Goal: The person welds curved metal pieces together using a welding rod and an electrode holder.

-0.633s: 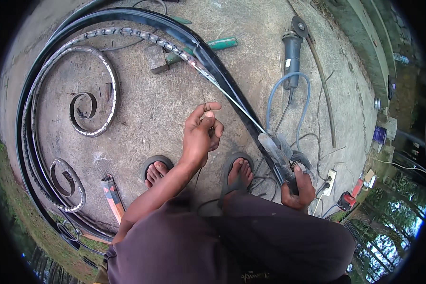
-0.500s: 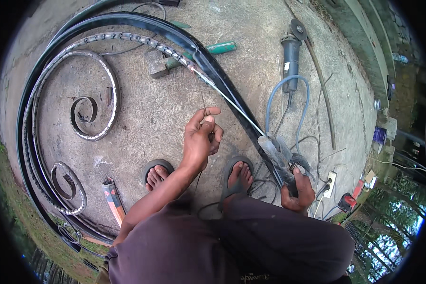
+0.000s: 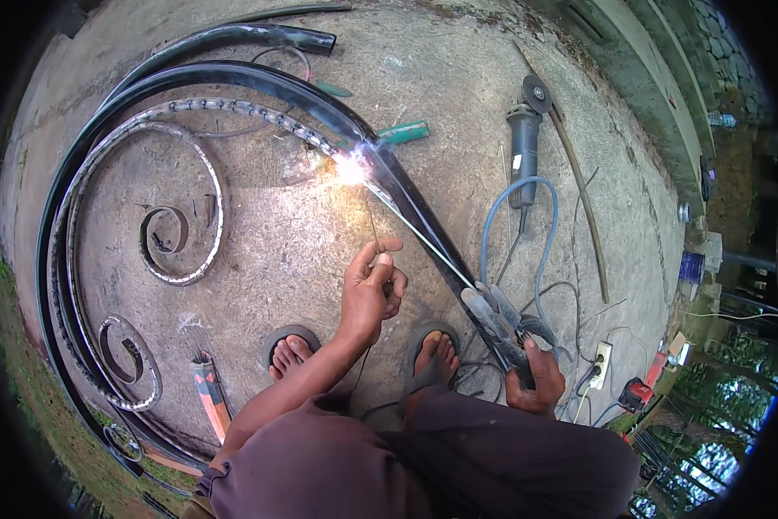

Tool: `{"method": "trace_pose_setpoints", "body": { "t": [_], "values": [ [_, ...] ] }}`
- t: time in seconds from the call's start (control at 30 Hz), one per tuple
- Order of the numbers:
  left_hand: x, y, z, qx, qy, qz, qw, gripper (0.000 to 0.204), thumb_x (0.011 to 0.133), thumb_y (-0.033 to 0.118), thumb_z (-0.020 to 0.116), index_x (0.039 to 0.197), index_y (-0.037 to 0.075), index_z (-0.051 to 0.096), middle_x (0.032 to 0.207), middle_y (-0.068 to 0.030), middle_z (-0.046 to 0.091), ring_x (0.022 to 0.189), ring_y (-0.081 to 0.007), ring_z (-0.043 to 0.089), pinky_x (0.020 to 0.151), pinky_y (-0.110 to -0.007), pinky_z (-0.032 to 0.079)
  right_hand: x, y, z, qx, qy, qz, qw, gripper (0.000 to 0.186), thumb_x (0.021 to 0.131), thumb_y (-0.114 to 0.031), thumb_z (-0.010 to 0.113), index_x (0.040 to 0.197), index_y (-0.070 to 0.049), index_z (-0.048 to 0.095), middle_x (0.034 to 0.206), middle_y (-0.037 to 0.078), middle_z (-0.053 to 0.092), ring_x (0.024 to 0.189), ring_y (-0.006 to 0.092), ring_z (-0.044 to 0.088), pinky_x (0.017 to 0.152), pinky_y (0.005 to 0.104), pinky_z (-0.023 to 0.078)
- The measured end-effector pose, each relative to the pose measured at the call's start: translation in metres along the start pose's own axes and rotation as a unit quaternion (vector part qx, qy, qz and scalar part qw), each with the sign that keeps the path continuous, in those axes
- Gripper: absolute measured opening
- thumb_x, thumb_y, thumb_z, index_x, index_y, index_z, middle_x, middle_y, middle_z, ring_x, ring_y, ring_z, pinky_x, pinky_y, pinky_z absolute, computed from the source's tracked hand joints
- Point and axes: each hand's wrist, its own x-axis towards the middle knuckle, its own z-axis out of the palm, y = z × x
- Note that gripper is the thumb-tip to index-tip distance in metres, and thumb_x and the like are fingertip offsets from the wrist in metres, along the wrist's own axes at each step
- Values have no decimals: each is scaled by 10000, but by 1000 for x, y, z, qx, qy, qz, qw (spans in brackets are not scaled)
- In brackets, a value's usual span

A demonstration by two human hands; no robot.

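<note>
left hand [image 3: 370, 290] pinches thin rod [image 3: 372, 223]; right hand [image 3: 537, 381] grips electrode holder [image 3: 497, 320]; tip lost in glare

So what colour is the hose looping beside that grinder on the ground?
Light blue: the hose curls beside the grey angle grinder, clearest in the head view.

On the floor [image 3: 302, 259], the curved frame [image 3: 233, 73] lies far ahead with 2 scrolls [image 3: 181, 233] inside it on the left, the grinder [image 3: 523, 143] lies to the right, the left hand [image 3: 370, 294] is between them, and the right hand [image 3: 537, 381] is near the socket strip [image 3: 598, 365].
</note>
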Motion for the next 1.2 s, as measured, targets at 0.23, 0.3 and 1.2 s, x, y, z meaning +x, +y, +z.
{"method": "trace_pose_setpoints", "body": {
  "t": [0.23,0.3,1.2],
  "values": [
    [2,-10,-5,26,18,32,999,275,1042,195,443,1267,50,505,614,-24,506,410,-56,334,373,-222,238,-4,2,1,24,-1,12,1000,657,638,71,658,1278,-64,593,810,166,585,594,324,578,524,368,450],
    [-6,-15,2,33,-20,9,999,285,1047,216,439,1266,48,510,618,-27,519,411,-55,338,374,-220,243,-17,8,2,-7,40,20,999,634,618,37,671,1246,-35,616,900,178,655,712,313,679,592,365,537],
    [1,-15,24,4,-20,-30,999,256,1053,157,402,1255,35,503,657,-44,512,429,-68,314,388,-229,256,-19,8,-13,-18,1,48,999,663,610,53,663,1260,-78,637,894,145,656,688,286,662,600,368,538]
  ]
}}
